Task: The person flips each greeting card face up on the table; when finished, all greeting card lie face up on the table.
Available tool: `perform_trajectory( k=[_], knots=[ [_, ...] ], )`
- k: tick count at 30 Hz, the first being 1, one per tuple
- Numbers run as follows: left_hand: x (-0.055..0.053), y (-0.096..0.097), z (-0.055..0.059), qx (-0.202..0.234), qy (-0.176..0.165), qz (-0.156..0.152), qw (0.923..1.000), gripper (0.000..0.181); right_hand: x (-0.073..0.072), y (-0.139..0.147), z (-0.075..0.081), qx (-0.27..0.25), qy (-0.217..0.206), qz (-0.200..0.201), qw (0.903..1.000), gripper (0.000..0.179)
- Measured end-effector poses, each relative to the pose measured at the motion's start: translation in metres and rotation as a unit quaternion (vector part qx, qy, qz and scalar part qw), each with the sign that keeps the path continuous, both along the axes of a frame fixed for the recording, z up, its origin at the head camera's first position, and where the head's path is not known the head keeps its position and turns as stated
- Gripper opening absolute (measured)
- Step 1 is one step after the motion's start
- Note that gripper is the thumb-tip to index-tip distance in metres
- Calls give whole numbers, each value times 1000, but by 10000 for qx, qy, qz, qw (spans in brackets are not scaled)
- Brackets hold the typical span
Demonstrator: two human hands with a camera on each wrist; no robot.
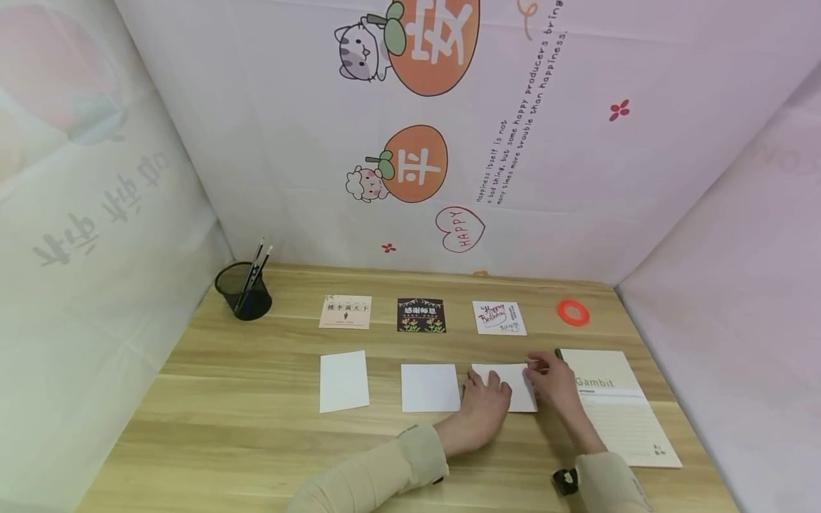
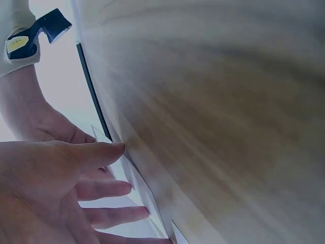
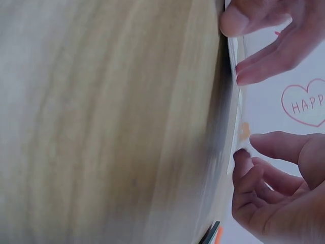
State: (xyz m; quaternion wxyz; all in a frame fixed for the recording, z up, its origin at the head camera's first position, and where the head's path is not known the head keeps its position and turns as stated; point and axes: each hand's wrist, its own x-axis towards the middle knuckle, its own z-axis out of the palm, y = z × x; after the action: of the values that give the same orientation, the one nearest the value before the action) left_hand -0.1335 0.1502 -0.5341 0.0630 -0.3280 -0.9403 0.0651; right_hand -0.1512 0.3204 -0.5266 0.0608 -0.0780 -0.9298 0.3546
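A blank white card lies on the table between both hands, at the right end of a row of similar cards. On its left part my left hand rests with fingers spread. From the left wrist, those fingers reach along the thin card edge. My right hand is at the card's upper right corner, thumb and forefinger at the edge. Seen from the right wrist, this right hand has bent fingers and a small gap beside the thumb; I cannot tell whether it pinches the card.
Two more blank cards, a middle one and a left one, lie to the left. Behind stand a beige printed card, a dark one and a birthday one. Also there: red tape roll, notepad, mesh pencil cup.
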Motion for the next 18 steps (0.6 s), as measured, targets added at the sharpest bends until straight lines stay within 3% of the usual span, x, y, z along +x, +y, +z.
perform_trajectory(
  k=[6,18],
  knots=[
    [-3,-2,0,138,136,-209,9996,27,0,7,3,-358,-301,-22,9989,33],
    [-11,-10,3,238,194,-797,9963,26,7,12,10,-545,-281,323,9976,26]
  ],
)
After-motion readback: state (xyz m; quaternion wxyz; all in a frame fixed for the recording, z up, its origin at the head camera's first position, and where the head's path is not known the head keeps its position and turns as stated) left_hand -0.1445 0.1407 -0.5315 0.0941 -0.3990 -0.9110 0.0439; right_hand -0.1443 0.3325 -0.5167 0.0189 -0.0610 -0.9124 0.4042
